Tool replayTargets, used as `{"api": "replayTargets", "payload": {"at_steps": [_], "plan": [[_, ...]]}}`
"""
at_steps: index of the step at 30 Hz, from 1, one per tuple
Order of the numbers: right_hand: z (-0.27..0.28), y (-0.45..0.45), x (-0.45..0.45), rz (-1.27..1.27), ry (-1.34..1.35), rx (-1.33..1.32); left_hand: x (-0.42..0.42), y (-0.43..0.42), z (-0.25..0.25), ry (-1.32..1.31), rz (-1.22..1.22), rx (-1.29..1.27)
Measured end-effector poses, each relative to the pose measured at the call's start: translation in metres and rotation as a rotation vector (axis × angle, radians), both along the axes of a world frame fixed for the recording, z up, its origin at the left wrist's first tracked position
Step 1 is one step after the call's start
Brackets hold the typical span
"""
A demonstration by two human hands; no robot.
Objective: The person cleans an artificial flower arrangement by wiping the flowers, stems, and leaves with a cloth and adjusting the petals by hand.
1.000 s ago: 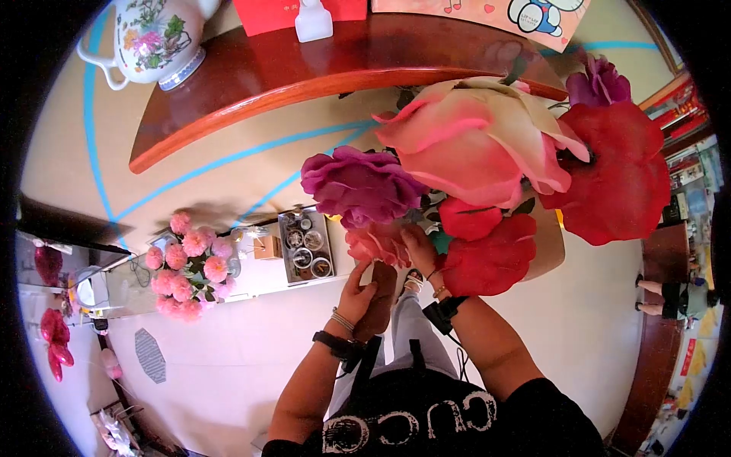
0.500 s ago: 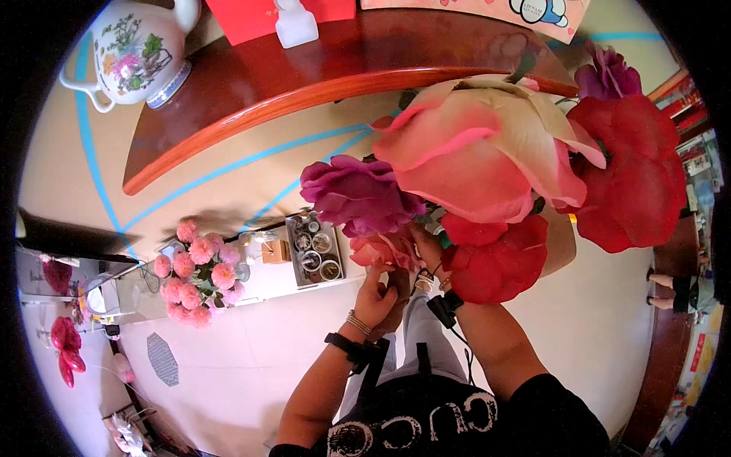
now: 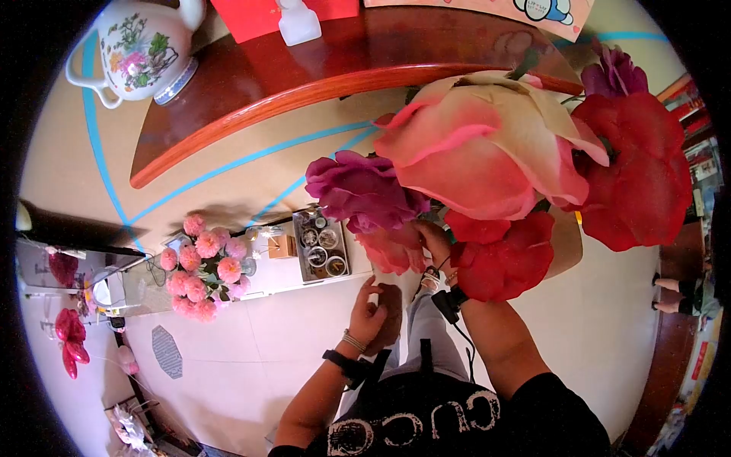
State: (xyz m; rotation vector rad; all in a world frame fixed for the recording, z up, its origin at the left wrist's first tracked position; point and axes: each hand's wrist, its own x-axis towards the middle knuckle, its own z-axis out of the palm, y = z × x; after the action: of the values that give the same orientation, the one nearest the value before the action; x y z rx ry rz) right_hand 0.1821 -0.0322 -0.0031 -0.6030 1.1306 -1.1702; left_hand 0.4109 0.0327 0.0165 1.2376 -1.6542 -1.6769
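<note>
Flowers (image 3: 499, 183) crowd centre and right, a big rose (image 3: 480, 141) far and smaller pink bloom (image 3: 390, 247) near, whose petals (image 3: 394, 261) could crease if the right hand (image 3: 435, 242), grip too hidden to tell, pressed them, while the left hand (image 3: 367, 318) hangs loose and empty.

Jars (image 3: 328, 238) in a tray (image 3: 308, 273), bouquet (image 3: 189, 258) left of it, roses (image 3: 480, 152) to the right
</note>
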Motion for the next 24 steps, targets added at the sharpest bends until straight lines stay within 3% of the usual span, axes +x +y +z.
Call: {"api": "replayTargets", "payload": {"at_steps": [2, 4, 6, 7, 10, 12, 14, 17, 18, 21, 24], "plan": [[-0.002, 0.000, 0.003, -0.071, -0.054, 0.089, 0.017, 0.004, -0.043, 0.116, 0.156, 0.091], [0.002, -0.001, 0.002, -0.039, -0.055, 0.104, 0.022, -0.006, -0.054, 0.173, 0.154, 0.085], [0.001, -0.002, 0.003, -0.014, -0.055, 0.117, 0.029, -0.023, -0.056, 0.522, 0.285, 0.884], [-0.001, -0.001, 0.004, -0.032, -0.020, 0.102, 0.033, -0.032, -0.064, 0.709, 0.147, 0.972], [-0.004, 0.000, 0.002, -0.041, 0.014, 0.070, 0.019, -0.040, -0.033, 0.793, 0.127, 1.106], [0.004, -0.001, 0.001, -0.033, 0.007, 0.051, 0.014, -0.041, -0.028, 0.787, 0.130, 1.075], [0.026, -0.001, 0.002, 0.080, 0.221, -0.014, 0.016, -0.039, -0.053, 0.876, 0.223, 1.173], [0.006, -0.004, 0.000, 0.095, 0.390, -0.196, -0.001, -0.036, -0.011, 0.988, 0.163, 1.104], [0.002, -0.005, 0.001, 0.098, 0.446, -0.256, -0.001, -0.038, -0.020, 0.983, 0.161, 1.105], [-0.013, -0.009, 0.000, -0.001, 0.292, -0.167, -0.003, -0.047, -0.030, 0.981, -0.103, 0.888], [-0.024, -0.008, -0.008, 0.162, 0.403, -0.059, -0.013, -0.057, -0.009, 0.656, -0.148, 0.833]]}}
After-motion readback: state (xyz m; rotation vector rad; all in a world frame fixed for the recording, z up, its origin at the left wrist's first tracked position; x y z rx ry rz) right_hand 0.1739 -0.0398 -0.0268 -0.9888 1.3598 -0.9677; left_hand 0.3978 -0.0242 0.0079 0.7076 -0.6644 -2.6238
